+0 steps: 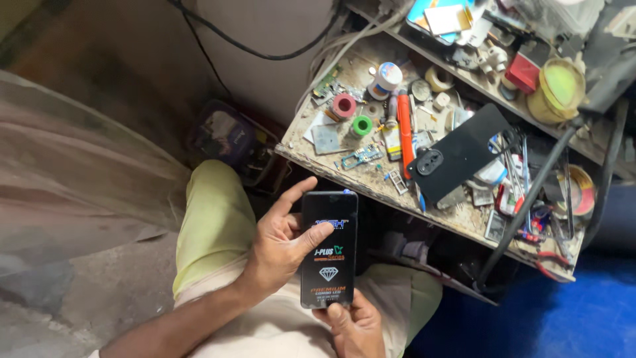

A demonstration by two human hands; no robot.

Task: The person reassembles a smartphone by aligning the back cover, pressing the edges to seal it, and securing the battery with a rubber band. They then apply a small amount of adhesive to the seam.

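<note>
A black phone display panel (pixel 329 255) with coloured printing on its protective film is held upright over my lap. My left hand (pixel 278 248) grips its left side; one digit lies across the upper face and another stretches up along the left edge. My right hand (pixel 354 326) holds the bottom end from below, with its thumb on the lower edge. My knees in pale green trousers (pixel 215 219) lie under both hands.
To the right stands a cluttered workbench (pixel 311 158). On it are a black phone back cover (pixel 464 156), an orange-handled tool (pixel 405 132), pink (pixel 344 105) and green (pixel 362 124) rolls, a small circuit board (pixel 361 158) and a yellow-lidded tub (pixel 560 86). A black rod (pixel 530 199) leans across it.
</note>
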